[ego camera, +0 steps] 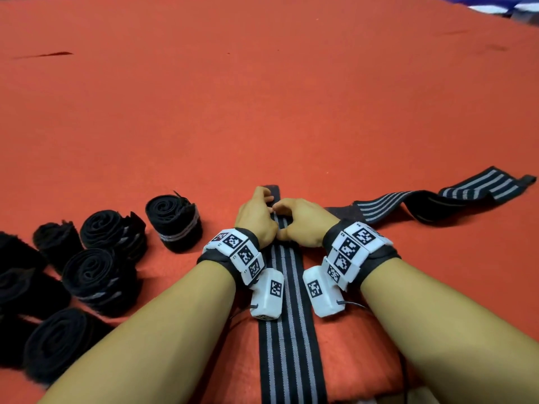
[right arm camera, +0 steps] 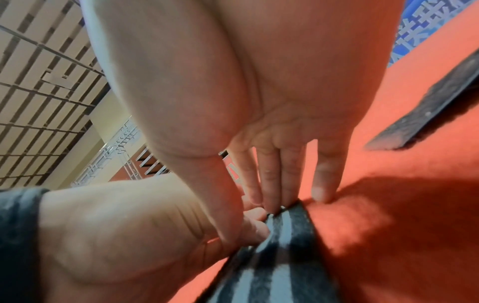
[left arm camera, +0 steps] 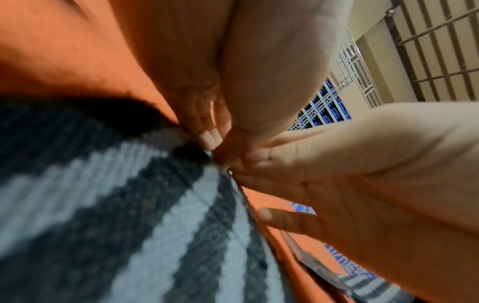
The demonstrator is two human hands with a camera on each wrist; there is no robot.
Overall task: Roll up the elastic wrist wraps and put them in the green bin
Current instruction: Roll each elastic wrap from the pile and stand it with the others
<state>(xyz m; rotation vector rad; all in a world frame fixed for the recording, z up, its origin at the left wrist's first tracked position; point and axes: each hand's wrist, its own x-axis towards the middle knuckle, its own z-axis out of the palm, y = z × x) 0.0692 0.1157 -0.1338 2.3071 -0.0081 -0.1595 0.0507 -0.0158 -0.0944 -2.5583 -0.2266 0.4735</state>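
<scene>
A black wrist wrap with grey stripes (ego camera: 287,316) lies flat on the red cloth, running away from me between my forearms. Both hands meet at its far end. My left hand (ego camera: 267,205) and my right hand (ego camera: 281,209) pinch the wrap there with curled fingers, and a short black end sticks out beyond them. In the left wrist view my left fingertips (left arm camera: 210,141) press into the striped band (left arm camera: 116,205). In the right wrist view my right fingertips (right arm camera: 269,205) grip the band's edge (right arm camera: 272,266). No green bin is in view.
Several rolled black wraps (ego camera: 174,221) stand in a cluster on the left, near my left forearm. A second unrolled striped wrap (ego camera: 431,199) lies crumpled to the right of my right hand. The red cloth (ego camera: 262,97) stretches far ahead.
</scene>
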